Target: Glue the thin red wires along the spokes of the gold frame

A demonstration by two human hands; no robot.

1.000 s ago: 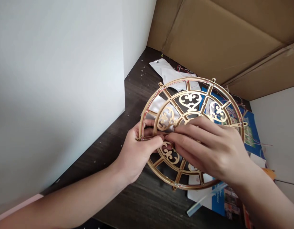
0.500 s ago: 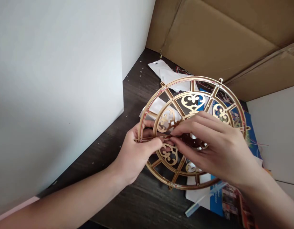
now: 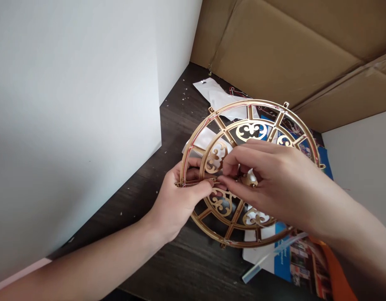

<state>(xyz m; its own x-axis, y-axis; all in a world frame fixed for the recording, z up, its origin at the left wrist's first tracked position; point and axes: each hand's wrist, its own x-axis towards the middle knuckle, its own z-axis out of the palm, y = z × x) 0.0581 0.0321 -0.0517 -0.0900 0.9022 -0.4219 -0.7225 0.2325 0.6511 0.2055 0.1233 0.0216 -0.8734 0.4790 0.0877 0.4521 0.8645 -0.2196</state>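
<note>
A round gold openwork frame with scroll ornaments and spokes is held tilted above the dark wooden table. My left hand grips its left rim, thumb on top of a spoke and fingers behind. My right hand lies over the frame's middle, its thumb and forefinger pinched together at the inner end of that same spoke, just right of my left thumb. What the pinch holds is too small to make out. Thin red wire runs along the outer rim.
A white panel stands at the left. Cardboard sheets lean at the back. White plastic bags, a blue printed leaflet and a clear tube lie on the table under and behind the frame.
My right hand has drawn its fingers in and shifted slightly left over the frame's centre. The frame has tilted a little, and my right forearm has swung lower right. My left hand has stayed put.
</note>
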